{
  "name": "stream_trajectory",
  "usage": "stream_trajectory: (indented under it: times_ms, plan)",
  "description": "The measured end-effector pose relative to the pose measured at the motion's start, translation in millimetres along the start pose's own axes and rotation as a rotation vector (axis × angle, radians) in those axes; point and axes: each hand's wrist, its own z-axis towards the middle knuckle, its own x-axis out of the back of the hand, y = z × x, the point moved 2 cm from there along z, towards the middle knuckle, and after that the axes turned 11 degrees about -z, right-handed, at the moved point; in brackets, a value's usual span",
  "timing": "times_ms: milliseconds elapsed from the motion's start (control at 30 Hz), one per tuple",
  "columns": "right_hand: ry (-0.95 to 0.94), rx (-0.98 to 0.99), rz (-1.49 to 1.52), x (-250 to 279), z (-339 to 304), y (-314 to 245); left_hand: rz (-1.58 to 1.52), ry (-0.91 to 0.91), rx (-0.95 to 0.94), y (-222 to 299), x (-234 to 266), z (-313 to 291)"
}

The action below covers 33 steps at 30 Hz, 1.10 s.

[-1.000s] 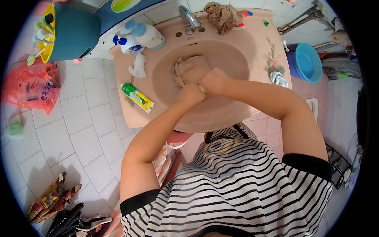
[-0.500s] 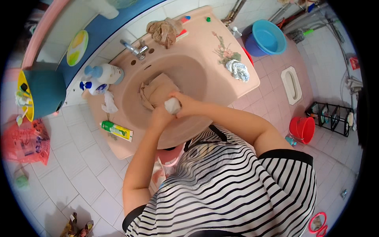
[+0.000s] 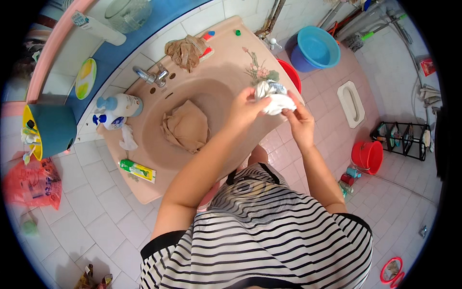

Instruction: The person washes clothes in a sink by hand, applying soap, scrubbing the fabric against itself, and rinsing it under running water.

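Note:
Between my left hand [image 3: 244, 111] and my right hand [image 3: 301, 126] is a small crumpled white cloth [image 3: 278, 104], pinched from both sides by fingers and thumbs. Both hands are over the right end of the pink washbasin counter [image 3: 226, 38]. Close behind the white cloth, a crumpled blue-and-white cloth [image 3: 275, 87] is partly hidden; I cannot tell whether they touch. A wet tan cloth [image 3: 185, 127] lies bunched in the basin, apart from my hands. Another crumpled tan cloth [image 3: 185, 53] rests on the counter's back edge near the chrome faucet [image 3: 151, 76].
Pump bottles [image 3: 127, 105] and a green-and-yellow tube [image 3: 137, 171] stand and lie on the counter's left. Blue basins [image 3: 317, 48], a red bucket [image 3: 367, 157] and a black wire rack [image 3: 402, 139] are on the floor to the right. A squat toilet [image 3: 351, 104] is set into the floor.
My hands have moved from above the basin to the right end of the counter. The white cloth, bundled tightly in them before, is now looser and more spread.

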Motion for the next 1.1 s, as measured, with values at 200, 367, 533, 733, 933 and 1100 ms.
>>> stream_trajectory:
  times_ms: [200, 367, 533, 733, 933, 1100]
  plan:
    - [0.105, 0.084, -0.858, 14.8, 43.1, 37.7, 0.3, 0.346, -0.175, -14.4, 26.0, 36.0]
    - [0.128, 0.314, -1.054, 4.5, 37.6, 15.1, 0.838, 0.628, -0.229, -75.0, 156.0, -17.4]
    - [-0.073, 0.603, -0.94, -37.7, 14.7, -19.7, 1.236, 0.746, 0.325, -74.6, 201.4, -70.8]
    - [-0.929, 0.574, -0.761, -167.0, 1.8, 32.1, 1.28, 0.52, 0.415, -126.3, 231.6, -40.9]
    - [-1.14, 0.281, -1.136, -241.3, 11.3, 112.9, 1.215, 0.431, 0.343, -108.8, 230.4, -32.3]
    - [-0.877, 0.092, -0.512, -268.4, 6.7, 126.9, 0.379, 0.346, 0.346, -88.7, 269.6, -66.4]
